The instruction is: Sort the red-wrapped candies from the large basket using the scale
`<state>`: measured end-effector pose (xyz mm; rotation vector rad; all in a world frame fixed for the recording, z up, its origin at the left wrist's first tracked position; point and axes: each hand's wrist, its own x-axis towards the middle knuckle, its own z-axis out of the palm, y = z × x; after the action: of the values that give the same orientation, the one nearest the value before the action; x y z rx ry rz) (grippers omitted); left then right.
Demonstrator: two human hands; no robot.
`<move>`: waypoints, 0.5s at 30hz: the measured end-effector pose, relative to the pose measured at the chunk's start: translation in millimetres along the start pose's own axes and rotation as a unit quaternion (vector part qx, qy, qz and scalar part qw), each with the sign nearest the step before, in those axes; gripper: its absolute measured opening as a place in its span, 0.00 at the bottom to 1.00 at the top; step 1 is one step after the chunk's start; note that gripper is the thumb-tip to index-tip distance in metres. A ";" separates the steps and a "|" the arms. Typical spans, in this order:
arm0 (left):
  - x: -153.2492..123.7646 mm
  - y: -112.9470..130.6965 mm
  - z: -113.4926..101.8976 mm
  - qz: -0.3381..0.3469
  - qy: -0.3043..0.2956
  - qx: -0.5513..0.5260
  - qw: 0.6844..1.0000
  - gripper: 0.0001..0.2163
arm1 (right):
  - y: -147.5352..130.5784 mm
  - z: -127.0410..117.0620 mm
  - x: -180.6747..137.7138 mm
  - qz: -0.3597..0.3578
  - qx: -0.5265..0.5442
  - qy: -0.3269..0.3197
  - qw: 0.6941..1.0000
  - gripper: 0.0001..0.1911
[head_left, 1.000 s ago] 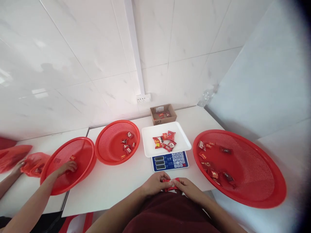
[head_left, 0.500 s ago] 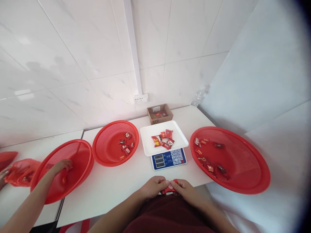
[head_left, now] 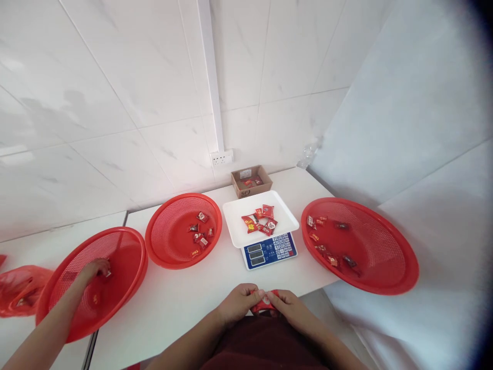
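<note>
Close to my body, at the table's front edge, my left hand [head_left: 242,303] and my right hand [head_left: 287,304] pinch a small red snack packet [head_left: 263,304] between them. Both thumbs press on its top, and the fingers hide part of it. Just beyond my hands stands a digital scale [head_left: 268,251] with a blue keypad panel. On its white tray [head_left: 236,232] lie several red wrapped snack packets [head_left: 252,223]. A red basket [head_left: 389,241] to the right and another red basket [head_left: 165,234] to the left hold several small packets each.
Behind the scale stands a cardboard box [head_left: 250,193] with red packets inside. At the left, another person's hand [head_left: 96,268] reaches into a third red basket [head_left: 125,244], touching a small packet. A red plastic bag [head_left: 23,293] lies farther left. A wall socket [head_left: 222,157] is above the table.
The view has shifted slightly. My hands still hold the packet, now showing more of it. The other person's hand has a small packet at its fingertips, and the hand by the red bag is out of view.
</note>
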<state>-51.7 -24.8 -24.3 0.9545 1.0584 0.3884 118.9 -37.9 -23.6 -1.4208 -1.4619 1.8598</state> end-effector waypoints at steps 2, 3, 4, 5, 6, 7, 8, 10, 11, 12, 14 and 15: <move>-1.1 -4.6 -3.1 0.005 0.008 -0.010 1.000 0.21 | -0.2 6.1 -0.4 0.002 0.001 0.009 1.000 0.27; -1.2 -7.3 -4.7 0.012 0.013 -0.019 1.000 0.21 | -0.3 9.2 -0.9 0.004 0.000 0.014 1.000 0.27; -1.2 -10.0 -6.2 0.020 0.016 -0.029 0.999 0.21 | -0.4 12.1 -1.4 0.005 0.000 0.018 1.000 0.28; -1.0 -12.6 -7.8 0.026 0.019 -0.037 0.999 0.20 | -0.5 14.8 -2.1 0.008 0.000 0.023 1.000 0.28; -0.9 -14.9 -9.3 0.031 0.020 -0.043 0.998 0.20 | -0.6 16.9 -2.7 0.010 -0.001 0.028 1.000 0.27; -0.8 -16.6 -10.7 0.034 0.020 -0.046 0.998 0.20 | -0.6 18.6 -3.2 0.011 -0.002 0.031 0.999 0.27; -0.7 -17.8 -11.9 0.034 0.017 -0.047 0.998 0.19 | -0.6 19.6 -3.4 0.012 -0.003 0.032 0.999 0.27; -0.7 -18.1 -13.7 0.029 0.009 -0.050 0.998 0.19 | -1.0 19.9 -2.9 0.011 -0.009 0.034 0.999 0.26; -0.6 -17.4 -14.3 0.027 0.005 -0.051 0.998 0.19 | -1.3 19.4 -2.1 0.010 -0.014 0.034 0.999 0.26; -0.4 -16.3 -14.7 0.028 0.004 -0.052 0.998 0.19 | -1.9 18.6 -1.0 0.008 -0.018 0.035 0.999 0.26; 0.3 -13.4 -15.2 0.035 0.010 -0.045 0.998 0.19 | -3.4 16.5 1.8 0.006 -0.019 0.034 0.999 0.26; 0.9 -11.9 -15.3 0.039 0.015 -0.039 0.998 0.19 | -4.3 15.3 3.3 0.006 -0.015 0.034 0.999 0.26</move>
<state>-66.4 -23.6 -36.9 0.9255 1.0278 0.5052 103.1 -41.2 -22.2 -1.4959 -1.4582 1.7856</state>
